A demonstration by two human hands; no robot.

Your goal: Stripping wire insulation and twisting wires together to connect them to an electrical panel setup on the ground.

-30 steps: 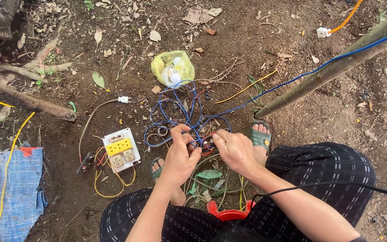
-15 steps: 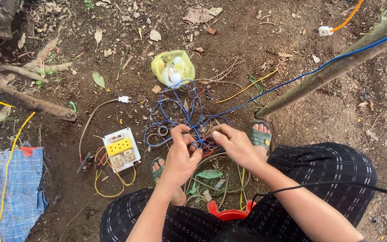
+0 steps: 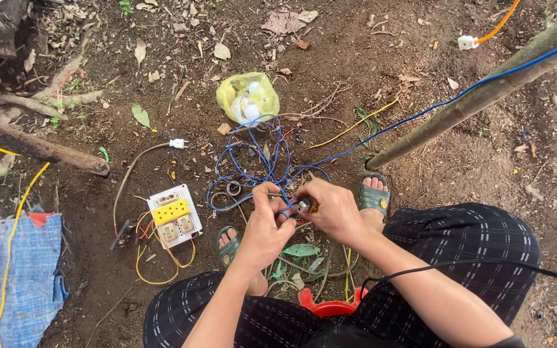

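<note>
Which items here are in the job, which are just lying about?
In hand:
- left hand and right hand, both pinching the blue wire
- small fitting at the right fingertips

Lying about:
- switch and socket board
- yellow plastic bag
- blue tarp
- wooden pole
- white plug
</note>
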